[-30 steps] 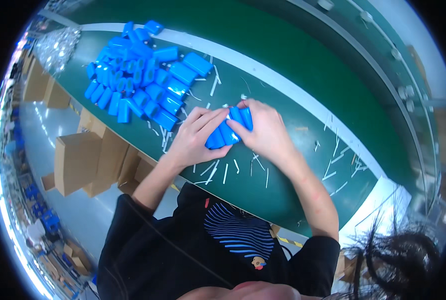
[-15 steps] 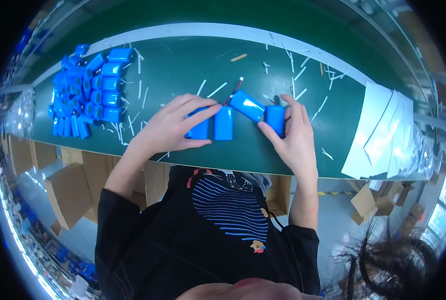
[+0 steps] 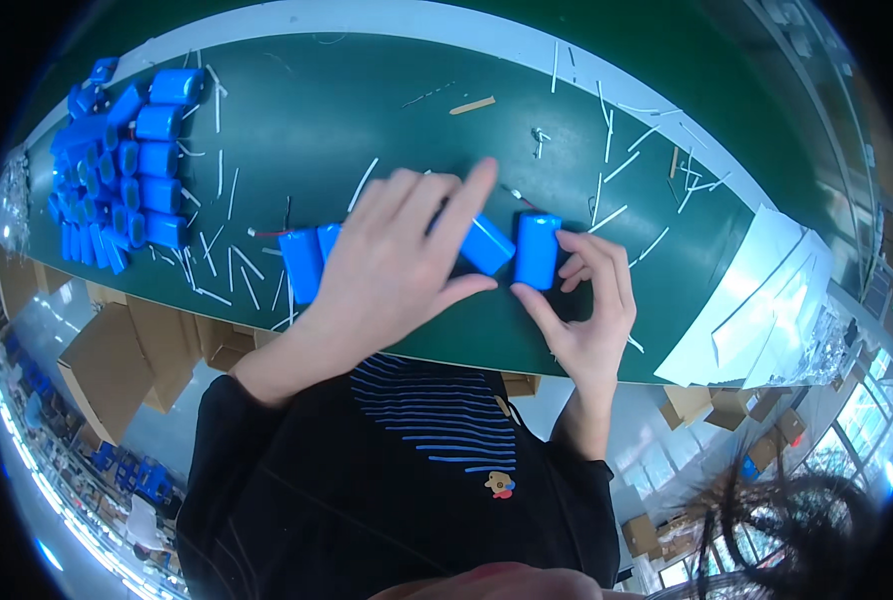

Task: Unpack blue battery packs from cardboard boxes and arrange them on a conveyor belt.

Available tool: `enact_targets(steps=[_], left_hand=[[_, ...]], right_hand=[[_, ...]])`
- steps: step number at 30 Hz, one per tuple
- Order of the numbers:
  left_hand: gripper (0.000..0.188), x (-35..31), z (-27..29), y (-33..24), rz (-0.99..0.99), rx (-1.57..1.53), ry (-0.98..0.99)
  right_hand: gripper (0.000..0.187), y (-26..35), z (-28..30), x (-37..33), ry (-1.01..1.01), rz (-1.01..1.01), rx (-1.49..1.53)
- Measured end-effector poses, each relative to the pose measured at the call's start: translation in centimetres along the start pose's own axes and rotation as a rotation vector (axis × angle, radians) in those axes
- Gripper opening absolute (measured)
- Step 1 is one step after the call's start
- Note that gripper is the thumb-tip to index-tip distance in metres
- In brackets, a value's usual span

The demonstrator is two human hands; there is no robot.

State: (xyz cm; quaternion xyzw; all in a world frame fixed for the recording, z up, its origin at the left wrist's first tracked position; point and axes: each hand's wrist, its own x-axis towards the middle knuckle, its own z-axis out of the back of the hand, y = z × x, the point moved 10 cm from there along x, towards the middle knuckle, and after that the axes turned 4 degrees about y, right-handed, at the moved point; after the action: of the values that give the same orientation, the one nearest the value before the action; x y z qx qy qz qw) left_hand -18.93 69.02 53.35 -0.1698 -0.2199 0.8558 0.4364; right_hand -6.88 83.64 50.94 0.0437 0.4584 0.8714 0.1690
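Observation:
Several blue shrink-wrapped battery packs with short wire leads lie in a loose row in front of me. My left hand (image 3: 402, 245) is over the middle of the row, its fingers apart and index finger stretched out. Left of it are an upright-lying battery pack (image 3: 302, 265) and another pack (image 3: 329, 238) partly covered by the hand. A slanted pack (image 3: 489, 246) shows between its thumb and index finger, partly hidden. My right hand (image 3: 589, 300) has thumb and fingertips at the near end and right edge of the rightmost battery pack (image 3: 538, 252), whose white connector points up.
A large heap of blue battery packs (image 3: 157, 158) sits at the table's left. White strips (image 3: 615, 165) are scattered over the green tabletop (image 3: 317, 110). White sheets (image 3: 737, 310) lie at the right end. Cardboard boxes (image 3: 107, 370) stand below the near edge.
My left hand has moved right from the left packs towards the slanted one, uncovering the leftmost pack. The right hand stays at the rightmost pack. The whole view has shifted.

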Motion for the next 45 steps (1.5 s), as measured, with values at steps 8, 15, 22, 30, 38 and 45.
enact_targets(steps=[8, 15, 22, 30, 38, 45], left_hand=[[0.086, -0.3, -2.3, -0.5, -0.23, -0.298, 0.163], [0.081, -0.6, -0.4, -1.3, -0.292, -0.185, 0.036], [0.076, -2.1, -1.4, -0.4, -0.19, -0.058, 0.008], [0.108, -5.5, 1.8, 3.2, -0.129, 0.073, -0.057], [0.113, -8.4, 3.6, 8.1, 0.007, 0.052, -0.13], [0.109, -10.7, 3.1, 10.5, 0.094, -0.019, -0.11]], right_hand=[[0.08, 0.0, -0.9, 0.8, 0.085, 0.094, -0.149], [0.086, 0.9, -2.1, -0.4, 0.043, 0.169, -0.195], [0.105, 0.8, -2.3, -1.0, 0.02, 0.091, -0.289], [0.096, 1.9, -0.2, -0.8, -0.086, 0.041, -0.049], [0.068, 8.2, -6.1, 2.2, 0.187, 0.291, -0.36], [0.061, 8.8, -7.8, 2.0, 0.18, 0.361, -0.507]])
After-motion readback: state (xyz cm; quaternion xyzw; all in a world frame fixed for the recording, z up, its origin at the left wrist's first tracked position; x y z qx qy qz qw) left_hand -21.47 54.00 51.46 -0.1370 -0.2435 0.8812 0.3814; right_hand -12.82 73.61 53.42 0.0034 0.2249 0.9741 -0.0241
